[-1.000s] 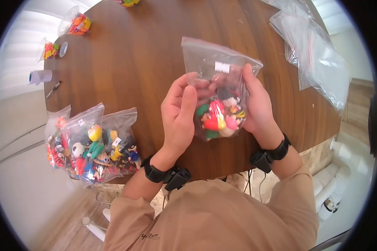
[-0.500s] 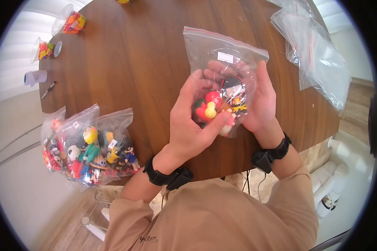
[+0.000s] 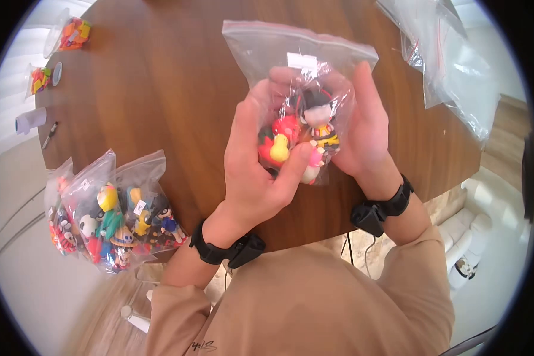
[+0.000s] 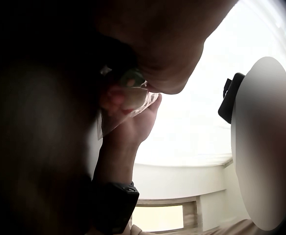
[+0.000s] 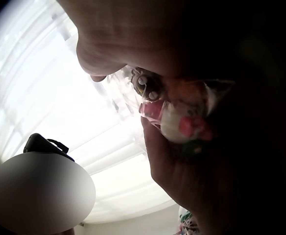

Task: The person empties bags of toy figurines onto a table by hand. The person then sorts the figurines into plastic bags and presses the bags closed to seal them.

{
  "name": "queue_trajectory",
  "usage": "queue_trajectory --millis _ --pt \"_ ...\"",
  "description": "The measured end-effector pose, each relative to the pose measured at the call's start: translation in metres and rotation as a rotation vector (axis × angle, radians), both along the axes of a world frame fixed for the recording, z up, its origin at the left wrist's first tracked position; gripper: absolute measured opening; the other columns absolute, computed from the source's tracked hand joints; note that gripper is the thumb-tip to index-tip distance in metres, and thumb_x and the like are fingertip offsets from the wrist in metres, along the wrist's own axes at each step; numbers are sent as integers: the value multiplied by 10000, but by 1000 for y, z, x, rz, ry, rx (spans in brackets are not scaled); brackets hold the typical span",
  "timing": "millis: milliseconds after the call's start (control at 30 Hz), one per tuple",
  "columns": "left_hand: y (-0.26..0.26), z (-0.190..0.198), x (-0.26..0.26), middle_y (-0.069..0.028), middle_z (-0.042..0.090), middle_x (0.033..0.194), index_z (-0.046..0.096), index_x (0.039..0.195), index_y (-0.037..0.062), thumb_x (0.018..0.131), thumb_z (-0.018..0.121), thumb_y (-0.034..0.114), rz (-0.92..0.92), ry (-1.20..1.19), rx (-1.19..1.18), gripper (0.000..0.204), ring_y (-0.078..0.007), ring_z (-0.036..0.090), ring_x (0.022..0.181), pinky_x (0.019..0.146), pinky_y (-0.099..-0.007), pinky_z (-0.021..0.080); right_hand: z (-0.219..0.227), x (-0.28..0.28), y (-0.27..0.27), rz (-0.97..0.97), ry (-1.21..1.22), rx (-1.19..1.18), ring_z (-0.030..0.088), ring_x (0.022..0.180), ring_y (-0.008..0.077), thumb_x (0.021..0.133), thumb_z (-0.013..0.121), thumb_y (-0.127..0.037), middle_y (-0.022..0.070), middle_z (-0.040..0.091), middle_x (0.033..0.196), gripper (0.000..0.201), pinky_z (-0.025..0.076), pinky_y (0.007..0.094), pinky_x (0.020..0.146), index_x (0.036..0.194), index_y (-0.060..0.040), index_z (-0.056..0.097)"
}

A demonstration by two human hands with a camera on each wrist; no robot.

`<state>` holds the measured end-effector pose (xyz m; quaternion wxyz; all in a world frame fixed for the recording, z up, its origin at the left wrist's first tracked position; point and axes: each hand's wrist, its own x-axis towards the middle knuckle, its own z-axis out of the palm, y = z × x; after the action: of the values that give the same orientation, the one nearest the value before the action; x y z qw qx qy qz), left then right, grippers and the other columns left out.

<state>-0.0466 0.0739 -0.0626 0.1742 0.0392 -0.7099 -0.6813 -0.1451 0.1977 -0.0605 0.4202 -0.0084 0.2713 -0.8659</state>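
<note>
Both hands hold a clear zip bag (image 3: 314,50) of small toy figures over the table. My left hand (image 3: 246,166) grips its left side, thumb across the front and fingers behind. On the other side, my right hand (image 3: 368,133) cups the bag, its thumb up along the right edge; curled fingers show through the plastic behind the toys. Inside are a dark-haired figure (image 3: 319,113) and a red toy with a yellow part (image 3: 279,149). A white label (image 3: 301,61) sits near the top. Both wrist views are dark, with the bagged toys (image 5: 177,122) between the hands.
Several filled toy bags (image 3: 110,222) stand at the table's left front edge. Beyond them lie a marker (image 3: 50,135), a white roll (image 3: 31,120) and two tubs of colourful pieces (image 3: 74,34). Flat plastic bags (image 3: 457,74) lie at the far right.
My left thumb has come across the bag's front and now presses on the toys. The bag has risen, and the dark-haired figure shows more upright. The head view has shifted, so the table things appear further left.
</note>
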Motion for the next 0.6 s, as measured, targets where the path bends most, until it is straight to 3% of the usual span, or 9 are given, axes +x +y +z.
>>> queue_trajectory --millis 333,400,433,533,600 --pt "-2 0 3 -203 516 1293 376 1381 -118 819 716 29 17 -80 -134 673 -253 577 1084 944 -362 484 1 -2 0 -5 -22 12 587 1177 300 1052 246 -548 206 590 1294 685 485 444 1018 1334 29 485" --pt "-3 -4 -1 -204 515 1294 383 1374 -117 818 724 41 9 -31 -119 670 -252 578 1064 929 -360 487 1 -3 1 25 37 121 507 1278 361 995 235 -665 281 479 1412 887 432 473 1067 1445 92 339" --pt "-4 -5 -1 -204 515 1294 390 1367 -116 818 732 52 1 22 -106 668 -251 579 1045 914 -357 490 -1 -3 1 29 28 124 507 1278 361 995 235 -665 281 479 1412 887 432 473 1067 1445 92 339" --pt "-2 -7 0 -208 513 1298 406 1352 -115 812 748 68 28 -9 -89 665 -256 583 1017 891 -359 493 -8 -3 3 32 -6 56 504 1279 358 986 212 -686 281 473 1418 910 433 470 1065 1451 87 334" --pt "-3 -6 -2 -209 513 1298 410 1350 -115 808 754 69 29 7 -102 668 -258 586 1007 884 -361 493 -20 -4 5 29 -53 -226 499 1281 360 978 197 -702 281 468 1424 927 428 470 1068 1451 84 335"
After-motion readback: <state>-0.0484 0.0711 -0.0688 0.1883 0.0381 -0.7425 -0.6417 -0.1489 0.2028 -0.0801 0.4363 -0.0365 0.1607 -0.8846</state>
